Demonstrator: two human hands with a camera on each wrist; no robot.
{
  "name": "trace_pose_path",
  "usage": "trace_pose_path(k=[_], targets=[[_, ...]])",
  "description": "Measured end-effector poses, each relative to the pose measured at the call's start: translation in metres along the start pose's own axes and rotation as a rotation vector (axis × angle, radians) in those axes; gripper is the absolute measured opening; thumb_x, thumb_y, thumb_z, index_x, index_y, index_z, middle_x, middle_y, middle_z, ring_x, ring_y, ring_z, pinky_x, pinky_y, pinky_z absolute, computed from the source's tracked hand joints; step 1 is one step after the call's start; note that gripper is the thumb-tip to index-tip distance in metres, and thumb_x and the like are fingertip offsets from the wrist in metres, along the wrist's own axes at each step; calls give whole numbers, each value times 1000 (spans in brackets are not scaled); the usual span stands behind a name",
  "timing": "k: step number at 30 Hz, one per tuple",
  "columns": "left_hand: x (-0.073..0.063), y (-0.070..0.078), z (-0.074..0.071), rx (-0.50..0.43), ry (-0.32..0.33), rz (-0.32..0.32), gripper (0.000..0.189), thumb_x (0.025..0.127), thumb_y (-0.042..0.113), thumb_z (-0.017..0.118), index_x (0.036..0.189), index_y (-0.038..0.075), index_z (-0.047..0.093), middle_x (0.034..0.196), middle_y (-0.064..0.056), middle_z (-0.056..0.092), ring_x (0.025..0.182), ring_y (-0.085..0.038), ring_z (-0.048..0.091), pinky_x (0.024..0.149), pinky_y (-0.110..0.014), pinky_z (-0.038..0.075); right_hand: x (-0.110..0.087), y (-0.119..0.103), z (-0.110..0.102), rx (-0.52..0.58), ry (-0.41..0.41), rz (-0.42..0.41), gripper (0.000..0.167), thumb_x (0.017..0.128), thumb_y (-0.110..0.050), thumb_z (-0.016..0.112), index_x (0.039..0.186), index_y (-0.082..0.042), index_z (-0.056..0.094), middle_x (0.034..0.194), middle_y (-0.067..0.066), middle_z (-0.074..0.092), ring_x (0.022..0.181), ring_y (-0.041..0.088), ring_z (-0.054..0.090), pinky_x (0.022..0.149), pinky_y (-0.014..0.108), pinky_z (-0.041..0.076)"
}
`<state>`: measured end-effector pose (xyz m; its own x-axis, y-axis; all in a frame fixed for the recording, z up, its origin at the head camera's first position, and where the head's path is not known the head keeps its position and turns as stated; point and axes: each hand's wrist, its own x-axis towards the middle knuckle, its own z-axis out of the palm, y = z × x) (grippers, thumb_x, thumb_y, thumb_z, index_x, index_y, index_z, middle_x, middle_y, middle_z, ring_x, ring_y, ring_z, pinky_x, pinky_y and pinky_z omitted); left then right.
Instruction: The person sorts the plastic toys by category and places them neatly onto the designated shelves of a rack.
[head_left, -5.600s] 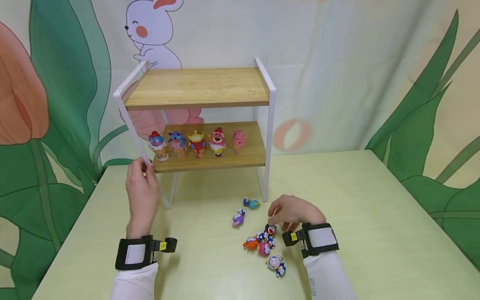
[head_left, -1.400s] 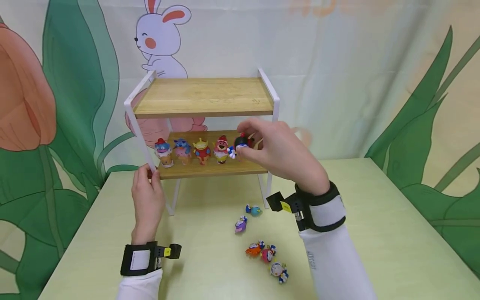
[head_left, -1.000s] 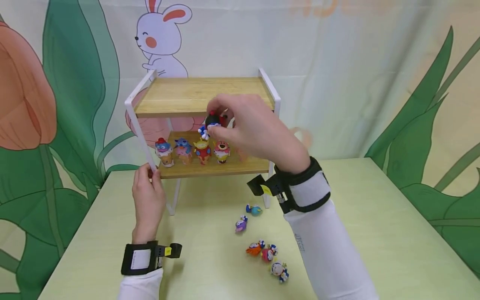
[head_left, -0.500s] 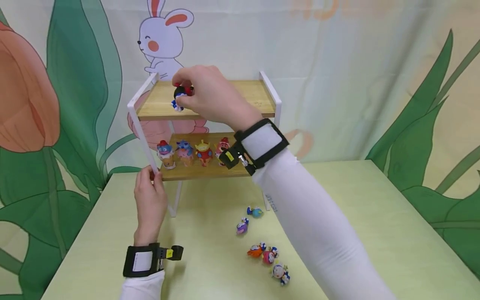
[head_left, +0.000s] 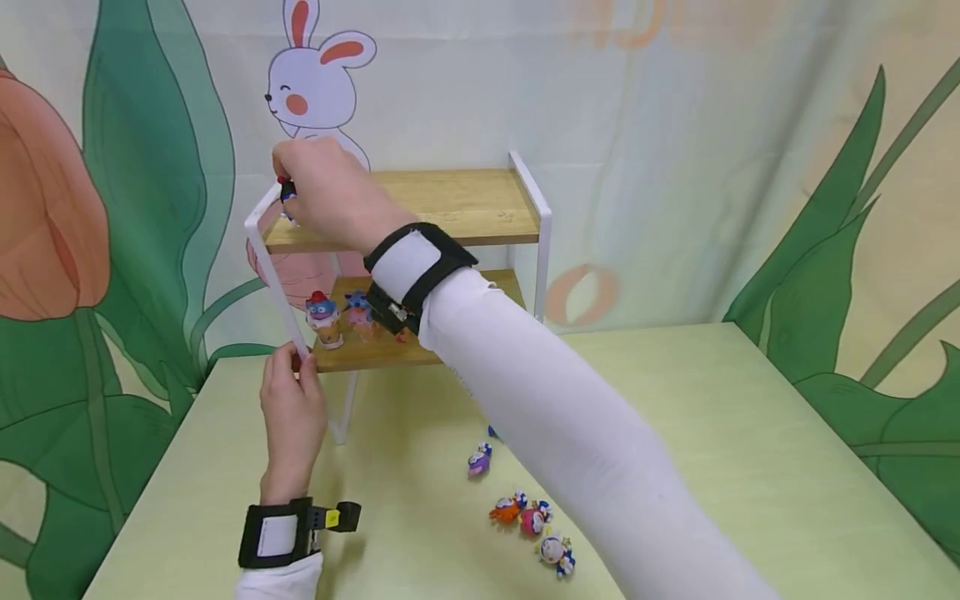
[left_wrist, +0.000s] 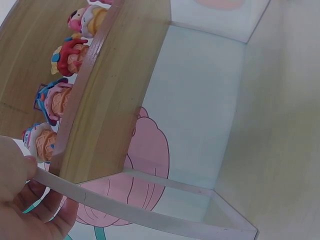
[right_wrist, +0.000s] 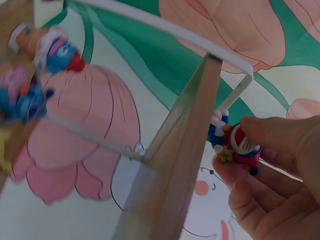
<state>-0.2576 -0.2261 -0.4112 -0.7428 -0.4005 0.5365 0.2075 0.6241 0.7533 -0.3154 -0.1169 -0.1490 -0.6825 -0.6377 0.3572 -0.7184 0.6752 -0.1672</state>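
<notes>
At the left end of the top board (head_left: 457, 200) of a two-tier shelf, my right hand (head_left: 330, 185) pinches a small toy figurine (right_wrist: 242, 142) with a red, black and white head and blue-and-white body. The right wrist view shows its feet right at the board's edge, thumb on one side and fingers on the other. My left hand (head_left: 294, 425) grips the shelf's white front-left post (left_wrist: 125, 212) at the lower board's level. Cone-shaped figurines stand on that lower board, including a blue one with a red hat (head_left: 324, 321) and a blue-and-pink one (head_left: 360, 315); my right forearm hides others.
Several figurines lie on the table in front of the shelf: purple (head_left: 479, 460), orange (head_left: 507, 509), pink (head_left: 532, 522) and a pale one (head_left: 553, 550). My right sleeve (head_left: 570, 417) mostly covers a blue one (head_left: 492, 432). A printed curtain (head_left: 675, 167) hangs behind.
My right hand picked up the figurine from the table pile, lifted it past the lower board and carried it left to the top board's left end. The left hand keeps its grip.
</notes>
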Motion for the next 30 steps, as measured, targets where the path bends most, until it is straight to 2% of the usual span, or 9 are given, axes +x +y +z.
trace_pose_path(k=[7,12,22,30], targets=[[-1,0,3,-2,4,6,27,103,10,46,124,-7,48,108,-21,51,92,-30,52,78,-43,50,12,-3,5,19,-9,75,18,97,-14,58,114,-10,63,108,-1,64,96,11,55,77,18,42],[0,2,3,-8,-3,-12,27,104,11,46,125,-6,48,110,-20,51,94,-30,51,82,-45,50,18,-4,4,12,-23,129,18,96,-12,58,113,-10,65,105,-1,65,93,11,55,76,20,42],[2,1,3,-9,8,15,26,104,10,46,124,-6,49,108,-20,51,92,-29,52,79,-42,50,21,-1,7,38,-34,141,19,96,-15,62,114,-10,66,106,-1,64,96,11,52,78,18,41],[-1,3,7,-13,-2,12,25,103,10,46,123,-6,49,108,-20,51,93,-29,51,79,-41,49,18,7,9,52,-24,101,21,97,-17,62,115,-10,68,109,0,64,98,11,51,82,16,41]])
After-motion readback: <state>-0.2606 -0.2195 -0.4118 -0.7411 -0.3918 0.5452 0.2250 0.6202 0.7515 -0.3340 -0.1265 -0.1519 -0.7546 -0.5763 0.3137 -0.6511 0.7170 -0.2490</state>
